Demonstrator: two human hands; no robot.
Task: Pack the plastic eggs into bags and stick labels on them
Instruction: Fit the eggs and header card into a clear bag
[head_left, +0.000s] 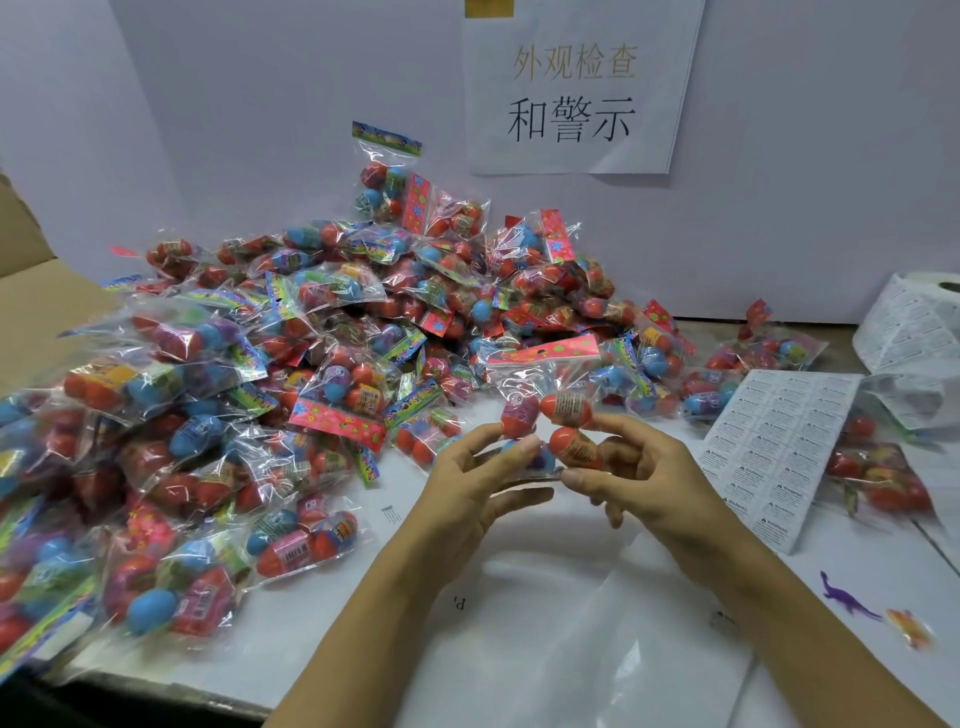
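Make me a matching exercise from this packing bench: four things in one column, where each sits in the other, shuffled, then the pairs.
Things:
1. bag of eggs
2. label sheet
3. purple toy dinosaur
4. paper sign

Places:
A. taped on the back wall
B. held between the left hand and the right hand
C. table, near right edge
D. flat, beside the right hand

Pairs: 1-B, 2-D, 3-C, 4-A

a paper sign (576, 88) on the wall, a purple toy dinosaur (847, 597) on the table (519, 649).
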